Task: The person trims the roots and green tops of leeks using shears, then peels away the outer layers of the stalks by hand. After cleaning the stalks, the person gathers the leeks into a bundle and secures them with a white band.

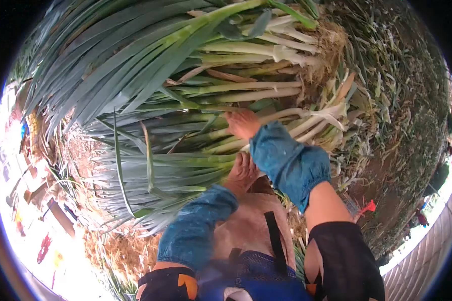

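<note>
- the right hand [242, 124] is at the middle of the heap of long leeks with grey-green leaves and white shafts [176, 65]. its fingers are wrapped over a few pale leek stalks [291, 116] on the heap's near face.
- the left hand [242, 173] presses on the heap's lowest layer of leaves. its fingertips are buried in them, so i cannot tell whether it is gripping or just lying flat.
- both forearms wear blue fabric sleeve covers [289, 163] and come in from the near side of the heap, over a tan cloth apron [251, 226].
- the gripped stalks lie flat in the heap, with their long axis across the view. the white ends and straw-coloured roots [331, 45] point to the heap's right edge, and the leaf tips fan out to its left.
- judgement: it is best to hold the firm white shaft rather than the leaves, which would crease or tear. draw the stalks along their own length toward the heap's root end, not sideways across their neighbours.
- the left hand looks well placed to pin the lower layer so the heap does not slide.
- brown soil littered with leaf scraps [402, 125] lies beyond the heap's root end.
</note>
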`<state>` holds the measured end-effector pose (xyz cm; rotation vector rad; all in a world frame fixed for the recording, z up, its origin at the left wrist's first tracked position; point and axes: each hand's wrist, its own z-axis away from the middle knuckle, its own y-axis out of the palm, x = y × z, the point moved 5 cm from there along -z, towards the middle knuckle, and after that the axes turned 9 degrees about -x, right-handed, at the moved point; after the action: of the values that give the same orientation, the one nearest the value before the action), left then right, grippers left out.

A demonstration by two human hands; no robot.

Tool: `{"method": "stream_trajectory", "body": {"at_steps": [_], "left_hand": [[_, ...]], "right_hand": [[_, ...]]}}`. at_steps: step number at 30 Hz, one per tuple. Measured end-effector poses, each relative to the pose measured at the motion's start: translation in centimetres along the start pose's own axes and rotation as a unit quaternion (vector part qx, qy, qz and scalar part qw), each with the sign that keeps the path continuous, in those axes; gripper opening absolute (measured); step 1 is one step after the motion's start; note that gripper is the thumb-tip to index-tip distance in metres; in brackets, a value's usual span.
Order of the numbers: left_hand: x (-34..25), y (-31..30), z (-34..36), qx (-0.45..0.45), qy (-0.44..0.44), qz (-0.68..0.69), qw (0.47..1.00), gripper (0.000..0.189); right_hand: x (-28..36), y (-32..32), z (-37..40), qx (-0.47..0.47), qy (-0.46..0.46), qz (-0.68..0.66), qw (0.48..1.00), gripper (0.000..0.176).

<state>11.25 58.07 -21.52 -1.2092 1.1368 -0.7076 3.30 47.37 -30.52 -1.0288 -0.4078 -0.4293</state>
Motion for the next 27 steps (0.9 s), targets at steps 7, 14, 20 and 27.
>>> {"method": "stream_trajectory", "body": {"at_steps": [7,14,20,27], "left_hand": [[-0.4,-0.1,-0.4,-0.014,-0.006,-0.095,0.995,0.040],[-0.3,-1.7,-1.7,-0.038,-0.024,-0.038,0.998,0.041],[-0.6,-0.5,-1.3,0.021,-0.035,-0.013,0.999,0.055],[1.2,-3.3,-2.7,0.105,-0.080,0.141,0.981,0.085]], "right_hand": [[-1.5,-1.7,3.3,-0.005,-0.101,0.013,0.995,0.013],[-20.2,-22.3,22.5,-0.151,0.271,-0.191,0.931,0.035],[-36.2,-30.4,37.7,-0.272,0.391,0.272,0.836,0.037],[-15.9,-14.9,20.8,-0.180,0.251,0.124,0.943,0.055]]}}
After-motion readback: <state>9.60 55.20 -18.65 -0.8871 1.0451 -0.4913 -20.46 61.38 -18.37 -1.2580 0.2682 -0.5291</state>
